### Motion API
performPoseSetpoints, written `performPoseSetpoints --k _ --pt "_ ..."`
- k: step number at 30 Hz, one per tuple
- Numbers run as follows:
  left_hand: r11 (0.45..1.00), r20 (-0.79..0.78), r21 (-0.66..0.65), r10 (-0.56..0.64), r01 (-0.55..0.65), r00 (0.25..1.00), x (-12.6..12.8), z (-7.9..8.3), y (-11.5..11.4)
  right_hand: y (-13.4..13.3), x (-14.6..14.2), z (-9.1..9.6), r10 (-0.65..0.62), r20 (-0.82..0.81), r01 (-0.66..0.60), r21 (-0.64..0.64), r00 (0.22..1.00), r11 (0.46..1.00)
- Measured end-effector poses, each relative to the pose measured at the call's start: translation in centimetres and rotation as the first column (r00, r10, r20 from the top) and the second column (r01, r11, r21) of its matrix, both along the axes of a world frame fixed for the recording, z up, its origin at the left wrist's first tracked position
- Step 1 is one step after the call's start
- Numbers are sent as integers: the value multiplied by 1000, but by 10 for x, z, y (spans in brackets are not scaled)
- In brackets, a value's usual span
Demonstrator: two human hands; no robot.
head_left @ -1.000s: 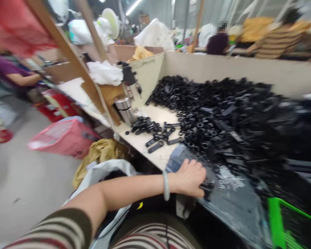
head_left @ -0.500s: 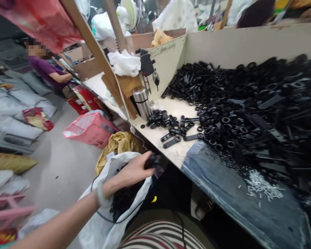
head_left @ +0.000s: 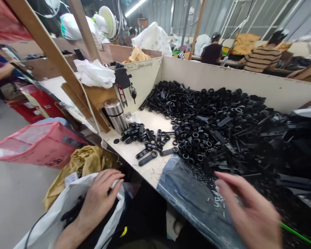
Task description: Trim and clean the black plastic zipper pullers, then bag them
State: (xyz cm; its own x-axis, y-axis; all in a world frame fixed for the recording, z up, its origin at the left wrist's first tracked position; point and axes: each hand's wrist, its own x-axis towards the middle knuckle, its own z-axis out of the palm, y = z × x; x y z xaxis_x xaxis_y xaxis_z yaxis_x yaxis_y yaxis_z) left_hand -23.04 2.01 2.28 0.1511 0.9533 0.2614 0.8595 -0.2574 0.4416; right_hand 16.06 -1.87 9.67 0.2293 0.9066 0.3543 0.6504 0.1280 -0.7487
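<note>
My left hand point(head_left: 101, 193) is over the mouth of a white sack point(head_left: 120, 204), fingers stretched out and nothing visible in them. Black plastic parts point(head_left: 72, 212) lie inside the sack below it. My right hand point(head_left: 251, 211), partly blurred, reaches over the table with thumb and forefinger extended and slightly apart. Its fingertips are beside small silver pins point(head_left: 217, 200), some of which the hand hides. Flat black bars with a ring at one end point(head_left: 148, 158) lie on the pale tabletop. Behind them spreads a large heap of black parts point(head_left: 197, 121).
A steel flask point(head_left: 115, 116) stands by a wooden post point(head_left: 54, 65). Red-handled snips point(head_left: 122, 95) and keys hang near it. Blue cloth point(head_left: 181, 190) covers the table's front edge. A pink bag point(head_left: 41, 141) stands at left. Co-workers point(head_left: 263, 57) sit beyond the back panel.
The view has swung right. My left hand has let go of a dark object by the sack's rim and is drawn back over the sack. My right hand has come into view.
</note>
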Motion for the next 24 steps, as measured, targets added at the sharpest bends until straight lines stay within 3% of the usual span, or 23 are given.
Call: performPoseSetpoints --k 2,4,6,9,13,18,24 --pt "978 -10 112 -174 174 985 50 24 31 33 -7 -12 112 137 -111 -21 984 994" --pt "942 -100 141 -294 306 951 97 40 58 58 -11 -25 166 277 -157 -55 946 986" --pt "907 -248 88 -381 412 891 136 44 80 70 -11 -33 151 364 -131 -81 919 988" --pt "893 -300 56 -412 447 860 171 36 105 67 -6 -36 123 401 -93 -92 908 991" --pt "884 -320 26 -434 466 842 183 27 125 49 -3 -40 153 390 -109 -131 908 985" --pt "854 -316 -15 -497 520 808 181 29 138 43 -16 -57 224 389 -167 -174 894 970" --pt "849 -214 -17 -519 528 828 178 25 141 52 -13 -68 101 532 -43 -121 840 992"
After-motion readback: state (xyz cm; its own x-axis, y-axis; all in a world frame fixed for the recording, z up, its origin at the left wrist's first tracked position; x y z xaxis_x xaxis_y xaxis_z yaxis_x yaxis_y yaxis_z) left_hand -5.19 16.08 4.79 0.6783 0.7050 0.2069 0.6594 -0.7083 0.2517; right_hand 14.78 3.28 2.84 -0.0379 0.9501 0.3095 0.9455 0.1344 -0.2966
